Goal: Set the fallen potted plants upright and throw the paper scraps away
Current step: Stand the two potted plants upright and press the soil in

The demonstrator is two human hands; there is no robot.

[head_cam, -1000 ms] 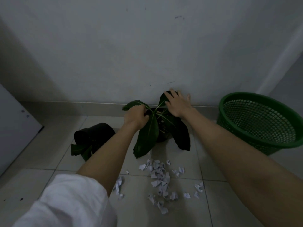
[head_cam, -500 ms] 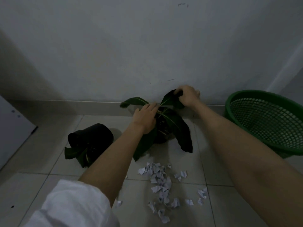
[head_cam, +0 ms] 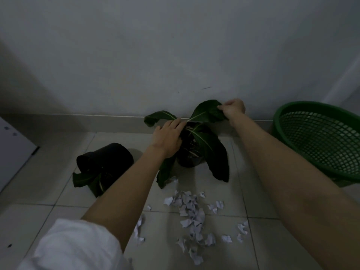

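A dark potted plant (head_cam: pixel 209 147) with broad green leaves stands upright against the wall. My left hand (head_cam: pixel 168 138) lies over its centre, fingers spread at the base of the leaves. My right hand (head_cam: pixel 233 110) pinches the tip of its upper right leaf (head_cam: pixel 204 112). A second plant in a black pot (head_cam: pixel 105 162) lies on its side to the left, leaves on the floor. White paper scraps (head_cam: pixel 191 217) are scattered on the tiles in front of the plants.
A green mesh basket (head_cam: pixel 319 139) sits tilted at the right by the wall. A grey wall and skirting run behind the plants. A pale panel (head_cam: pixel 13 151) stands at the far left. The floor is light tiles.
My right hand moved from the plant's middle up to the upper right leaf and took hold of it. My left hand opened and shifted onto the plant's centre.
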